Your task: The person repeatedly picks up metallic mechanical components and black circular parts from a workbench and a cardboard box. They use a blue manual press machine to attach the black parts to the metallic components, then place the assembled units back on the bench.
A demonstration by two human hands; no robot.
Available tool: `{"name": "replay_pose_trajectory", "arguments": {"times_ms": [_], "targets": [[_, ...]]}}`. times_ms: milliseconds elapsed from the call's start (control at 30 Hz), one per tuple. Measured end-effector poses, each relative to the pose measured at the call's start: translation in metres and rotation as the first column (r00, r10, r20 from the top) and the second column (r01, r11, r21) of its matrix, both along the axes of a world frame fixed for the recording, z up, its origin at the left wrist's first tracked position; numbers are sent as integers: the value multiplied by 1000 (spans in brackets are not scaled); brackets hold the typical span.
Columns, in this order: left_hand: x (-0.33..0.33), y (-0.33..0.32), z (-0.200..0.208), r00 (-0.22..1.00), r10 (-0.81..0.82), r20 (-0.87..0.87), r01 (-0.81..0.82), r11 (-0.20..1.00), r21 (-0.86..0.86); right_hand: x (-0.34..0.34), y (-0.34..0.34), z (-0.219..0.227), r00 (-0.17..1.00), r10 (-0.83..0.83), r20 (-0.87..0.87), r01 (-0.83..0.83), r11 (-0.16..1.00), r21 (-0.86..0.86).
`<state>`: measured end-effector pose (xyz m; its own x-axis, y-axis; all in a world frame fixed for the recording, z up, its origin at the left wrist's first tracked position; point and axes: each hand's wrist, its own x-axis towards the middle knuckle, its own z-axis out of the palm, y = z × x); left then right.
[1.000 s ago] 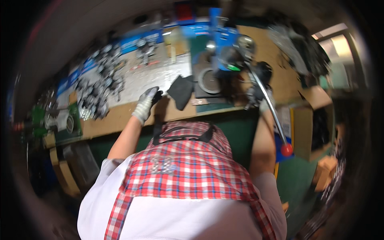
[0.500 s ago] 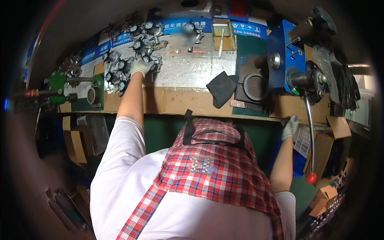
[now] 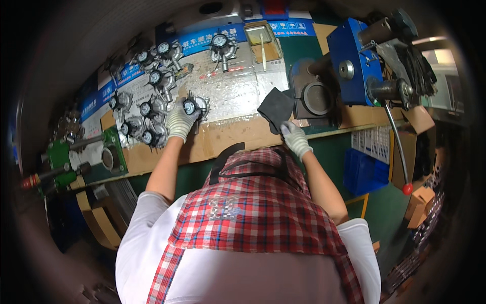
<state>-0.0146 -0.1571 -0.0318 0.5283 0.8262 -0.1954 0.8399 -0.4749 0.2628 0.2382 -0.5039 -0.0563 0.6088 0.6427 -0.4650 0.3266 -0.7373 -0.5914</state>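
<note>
My left hand (image 3: 181,122), in a pale knitted glove, is closed round the left side of a round silver metal housing (image 3: 202,107) with pipe stubs and a dark-ringed round face. The housing rests at the right edge of a group of similar housings (image 3: 148,109) on the bench. My right hand (image 3: 295,138), gloved alike, is at the bench's front edge, beside the lower corner of a black cloth (image 3: 277,107). Its fingers are loosely bent and a little apart, with nothing visible in them. Whether they touch the cloth is hard to tell.
A blue lever press (image 3: 349,68) with a red-knobbed handle stands on the right beside a dark round fixture (image 3: 318,104). A green clamp device (image 3: 111,152) sits at the left. Farther back are a single housing (image 3: 223,48) and a tray with a pale stick (image 3: 263,50).
My right hand has come from the far right to the cloth. My left hand has drawn the held housing nearer and away from the group. The view has turned.
</note>
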Motion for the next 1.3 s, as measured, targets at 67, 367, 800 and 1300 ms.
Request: {"name": "replay_pose_trajectory", "arguments": {"times_ms": [67,367,800,1300], "targets": [[1,1,-1,1000,6,26,-5,999,-39,-12,20,2,998,60,16,-61,997,46],[-34,9,-70,950,-236,204,204,965,167,-34,-72,18,992,-125,-15,123,988,-94],[184,-330,-8,750,-502,429,402,863,307,-1,-454,-10,669,-742,41,741,661,-116],[425,-675,101,248,-758,604,897,415,153,259,-732,89,457,-827,327,749,556,360]]}}
